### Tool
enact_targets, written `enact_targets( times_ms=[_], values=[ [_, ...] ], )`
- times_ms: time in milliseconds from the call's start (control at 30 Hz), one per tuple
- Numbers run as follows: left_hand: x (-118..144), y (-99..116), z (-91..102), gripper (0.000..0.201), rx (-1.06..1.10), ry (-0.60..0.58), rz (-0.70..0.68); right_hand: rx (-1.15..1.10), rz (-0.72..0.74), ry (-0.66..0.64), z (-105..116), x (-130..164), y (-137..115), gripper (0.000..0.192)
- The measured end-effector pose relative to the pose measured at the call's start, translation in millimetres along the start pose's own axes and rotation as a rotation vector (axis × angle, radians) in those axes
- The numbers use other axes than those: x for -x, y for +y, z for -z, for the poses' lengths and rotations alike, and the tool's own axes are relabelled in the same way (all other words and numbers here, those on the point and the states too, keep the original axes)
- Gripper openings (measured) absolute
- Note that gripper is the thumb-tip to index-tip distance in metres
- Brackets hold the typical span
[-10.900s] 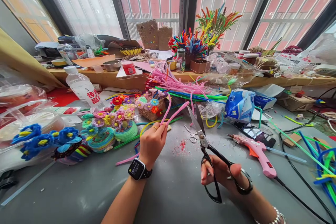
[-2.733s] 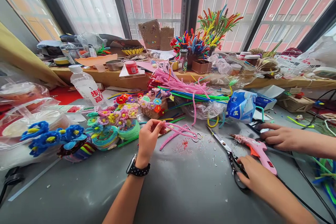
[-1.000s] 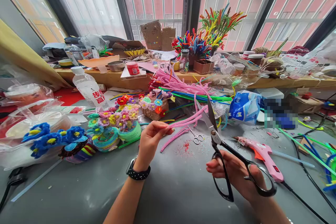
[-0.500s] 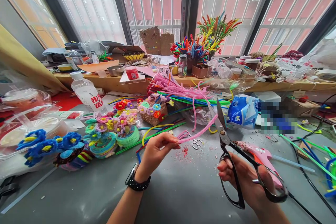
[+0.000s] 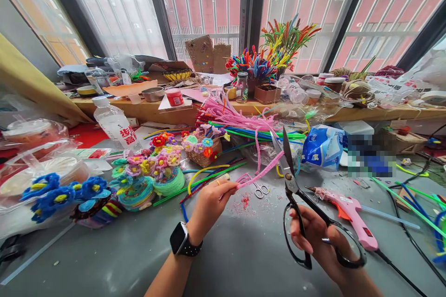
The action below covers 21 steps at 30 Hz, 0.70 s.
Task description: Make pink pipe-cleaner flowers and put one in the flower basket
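Note:
My left hand (image 5: pixel 211 205), with a black watch on the wrist, pinches a bundle of pink pipe cleaners (image 5: pixel 260 172) that point up and to the right. My right hand (image 5: pixel 318 242) grips large black-handled scissors (image 5: pixel 291 184). Their blades stand apart around the far end of the pink pipe cleaners, above the grey table (image 5: pixel 104 260).
A pink glue gun (image 5: pixel 348 209) with its black cord lies right of the scissors; small scissors (image 5: pixel 260 190) lie by red scraps. Finished pipe-cleaner flowers (image 5: pixel 153 167), a water bottle (image 5: pixel 113 123), a blue tissue pack (image 5: pixel 322 146) and loose pipe cleaners (image 5: pixel 244 118) crowd the back.
Another person's hand that reached in at right is gone. My right hand lifted the big scissors off the table and brought the blades to the pink pipe cleaners held by my left hand.

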<state>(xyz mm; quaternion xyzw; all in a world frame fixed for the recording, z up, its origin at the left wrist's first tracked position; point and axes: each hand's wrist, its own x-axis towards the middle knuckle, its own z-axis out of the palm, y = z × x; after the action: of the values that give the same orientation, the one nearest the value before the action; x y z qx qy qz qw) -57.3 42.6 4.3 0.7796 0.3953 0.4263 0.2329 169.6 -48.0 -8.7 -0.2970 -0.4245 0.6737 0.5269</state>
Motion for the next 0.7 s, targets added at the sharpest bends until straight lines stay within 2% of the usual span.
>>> enact_targets(
  times_ms=[233, 367, 700],
  values=[
    [4.4, 7.8, 3.1, 0.024, 0.013, 0.054, -0.11, -0.228, -0.042, -0.067, -5.0, -2.0, 2.3, 0.056],
    [7.2, 7.4, 1.7, 0.026, 0.006, 0.068, -0.163, -0.318, -0.05, -0.047, -6.0, -2.1, -3.4, 0.063],
    [3.1, 1.5, 2.7, 0.02, -0.032, 0.137, -0.087, -0.214, 0.067, -0.078, -3.1, -2.7, 2.4, 0.048]
  ],
)
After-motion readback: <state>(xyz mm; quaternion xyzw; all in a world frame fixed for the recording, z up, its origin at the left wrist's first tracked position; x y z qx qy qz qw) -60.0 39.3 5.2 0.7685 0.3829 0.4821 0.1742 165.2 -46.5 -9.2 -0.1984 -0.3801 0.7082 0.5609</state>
